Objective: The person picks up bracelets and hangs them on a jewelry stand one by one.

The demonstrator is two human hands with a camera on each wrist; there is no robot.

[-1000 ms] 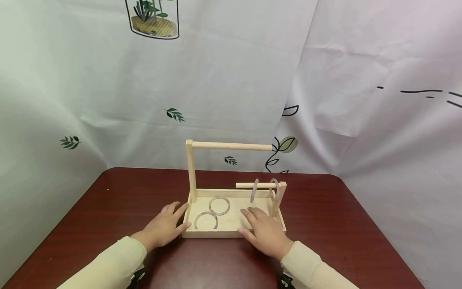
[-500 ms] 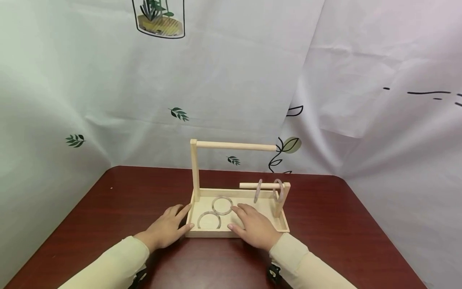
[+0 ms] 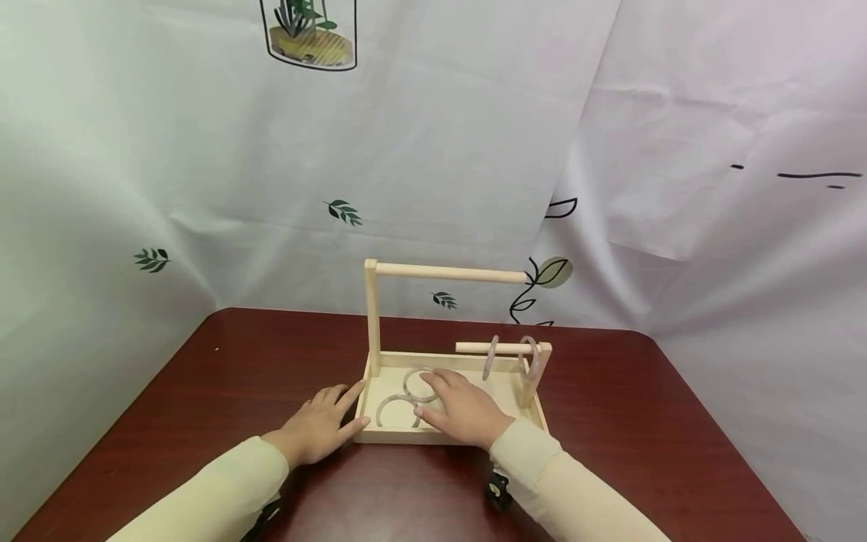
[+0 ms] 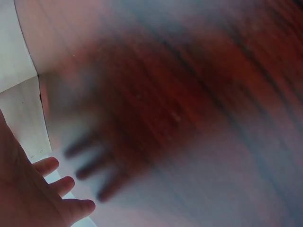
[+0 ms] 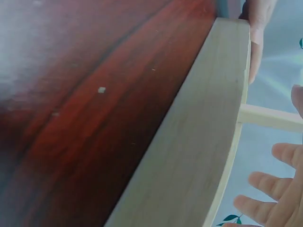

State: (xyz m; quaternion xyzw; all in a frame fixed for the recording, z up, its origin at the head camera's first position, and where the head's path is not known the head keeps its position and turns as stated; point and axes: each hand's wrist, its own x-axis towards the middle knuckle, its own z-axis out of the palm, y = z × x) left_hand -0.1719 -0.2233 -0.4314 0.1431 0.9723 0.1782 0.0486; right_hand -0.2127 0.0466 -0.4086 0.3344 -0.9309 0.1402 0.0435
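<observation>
A wooden jewelry stand (image 3: 450, 437) with a shallow tray base stands on the table. Two pale bangles, a rear bangle (image 3: 406, 386) and a front bangle (image 3: 383, 409), lie flat in the tray's left half. Two more bangles, one (image 3: 491, 358) and another (image 3: 533, 361), hang on the short lower bar. My left hand (image 3: 317, 427) rests against the tray's left end with fingers spread. Over the tray is my right hand (image 3: 467, 410), its fingertips at the right sides of the lying bangles, partly covering them. In the right wrist view its fingers (image 5: 267, 184) look apart and extended.
The long upper bar (image 3: 450, 273) runs rightward from the tall left post (image 3: 373, 320), above the tray. A short post (image 3: 535, 380) carries the lower bar on the right. The dark red table (image 3: 609, 436) meets a white printed cloth (image 3: 433, 150) behind.
My right hand has moved left across the tray, from near the short post to the lying bangles. The left hand stays at the tray's end. The head view has shifted slightly.
</observation>
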